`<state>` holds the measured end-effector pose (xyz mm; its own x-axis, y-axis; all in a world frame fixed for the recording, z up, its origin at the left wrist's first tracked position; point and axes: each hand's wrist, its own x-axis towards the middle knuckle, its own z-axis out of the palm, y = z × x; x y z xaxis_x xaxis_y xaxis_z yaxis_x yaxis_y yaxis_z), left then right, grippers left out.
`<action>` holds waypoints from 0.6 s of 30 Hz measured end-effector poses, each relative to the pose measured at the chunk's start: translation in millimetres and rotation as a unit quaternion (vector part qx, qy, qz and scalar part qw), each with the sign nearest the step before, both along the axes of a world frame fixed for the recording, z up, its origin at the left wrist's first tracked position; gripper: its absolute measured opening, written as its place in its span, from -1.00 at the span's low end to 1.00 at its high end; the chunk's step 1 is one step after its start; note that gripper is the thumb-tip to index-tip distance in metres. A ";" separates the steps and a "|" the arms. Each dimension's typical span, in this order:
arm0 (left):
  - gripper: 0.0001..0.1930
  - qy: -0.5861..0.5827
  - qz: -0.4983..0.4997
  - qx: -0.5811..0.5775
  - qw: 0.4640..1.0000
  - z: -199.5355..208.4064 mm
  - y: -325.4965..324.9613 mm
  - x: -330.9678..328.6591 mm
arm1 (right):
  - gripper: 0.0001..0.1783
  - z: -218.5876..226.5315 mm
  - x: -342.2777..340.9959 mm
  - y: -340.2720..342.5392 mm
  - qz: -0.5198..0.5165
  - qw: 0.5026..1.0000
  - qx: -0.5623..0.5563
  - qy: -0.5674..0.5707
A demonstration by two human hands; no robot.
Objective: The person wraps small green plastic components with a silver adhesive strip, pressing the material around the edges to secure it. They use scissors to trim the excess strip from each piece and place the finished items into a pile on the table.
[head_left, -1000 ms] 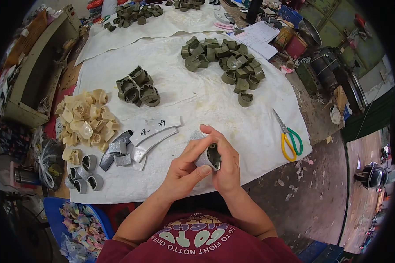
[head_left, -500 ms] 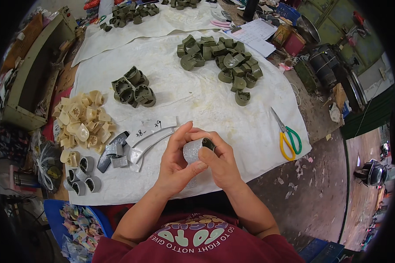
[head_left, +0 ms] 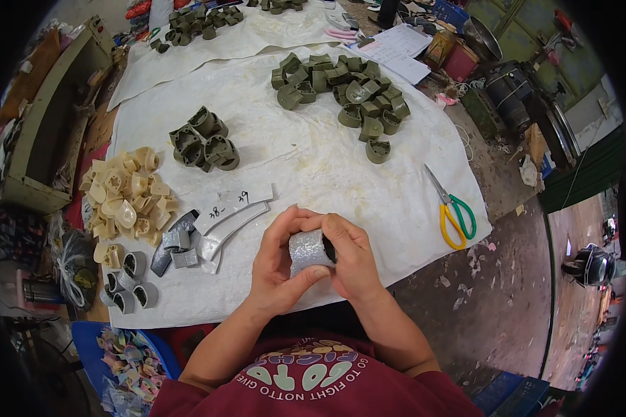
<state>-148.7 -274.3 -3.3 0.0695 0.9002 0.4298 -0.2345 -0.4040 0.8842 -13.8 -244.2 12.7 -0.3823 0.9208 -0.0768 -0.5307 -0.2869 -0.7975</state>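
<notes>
Sitting between two cupped hands, the silver-wrapped piece (head_left: pixel 306 249) is above the near middle of the white-covered tabletop (head_left: pixel 250 90). I see the left hand (head_left: pixel 274 260) curled round its left side, thumb laid along the near edge, and the right hand (head_left: pixel 353 256) with its fingers bent over the right, dark-ended side. The fingers pinch the piece from both sides; how hard they press I can't tell. I'd judge it light and stiff inside, with a thin, smooth skin that could slip or wrinkle under a dragging fingertip. I'd take it by the curved flanks — broad, even contact — and keep off the edges of the wrap.

For containers, I have a blue bin (head_left: pixel 83 340) at the near left, holding pale coloured scraps (head_left: pixel 129 358). Farther left, a clear bag (head_left: pixel 71 254) bulges with contents I can't make out.
</notes>
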 end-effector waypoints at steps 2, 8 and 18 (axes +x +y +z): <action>-0.14 -0.044 -0.013 -0.026 0.999 4.6 -2.4 -1.7 | -0.64 11.0 5.1 0.2 0.031 0.999 -0.012 0.029; -0.10 -0.063 -0.014 -0.060 0.996 5.7 -1.8 -3.1 | -0.66 2.6 1.1 2.4 0.033 0.996 0.060 -0.050; -0.07 -0.158 0.001 -0.126 0.979 -0.6 -5.9 -2.8 | -0.56 -0.1 -4.8 -1.0 0.024 0.994 0.089 -0.064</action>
